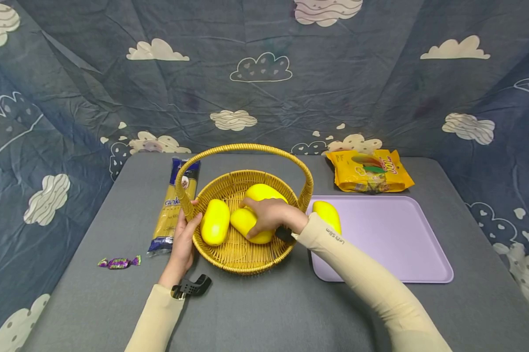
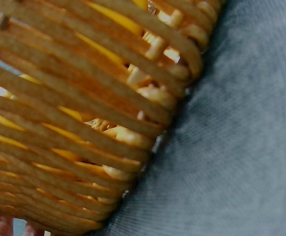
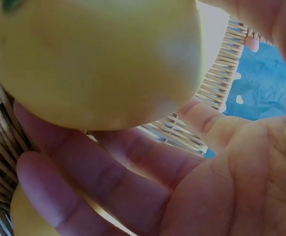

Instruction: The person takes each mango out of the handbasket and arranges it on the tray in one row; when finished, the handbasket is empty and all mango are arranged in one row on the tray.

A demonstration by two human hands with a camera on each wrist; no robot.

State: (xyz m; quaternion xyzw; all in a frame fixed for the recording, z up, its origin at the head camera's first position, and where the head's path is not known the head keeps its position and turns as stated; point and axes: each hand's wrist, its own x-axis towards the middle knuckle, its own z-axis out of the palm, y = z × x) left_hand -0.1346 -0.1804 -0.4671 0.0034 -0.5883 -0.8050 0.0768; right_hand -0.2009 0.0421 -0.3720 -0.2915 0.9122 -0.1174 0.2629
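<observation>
A yellow wicker basket (image 1: 242,261) with a tall arched handle stands mid-table. My left hand (image 1: 184,244) grips its left side at the rim, near the handle's base. In the left wrist view the woven wall (image 2: 59,123) fills much of the frame, with fingertips (image 2: 1,226) at the lower left. Inside the basket, my right hand (image 1: 270,213) holds a yellow mango (image 1: 242,221), thumb and fingers around it. A second mango (image 1: 215,222) lies at the basket's left, and another mango (image 1: 264,191) behind the hand. One more mango (image 1: 327,215) rests on the lilac tray (image 1: 391,244), partly behind my right forearm.
Left of the basket lies a pasta packet (image 1: 165,217), close to its handle. A purple wrapped candy (image 1: 119,263) is at the near left. An orange snack bag (image 1: 370,171) sits behind the tray. Cloud-patterned cloth (image 1: 264,107) hangs around the grey table (image 1: 255,313).
</observation>
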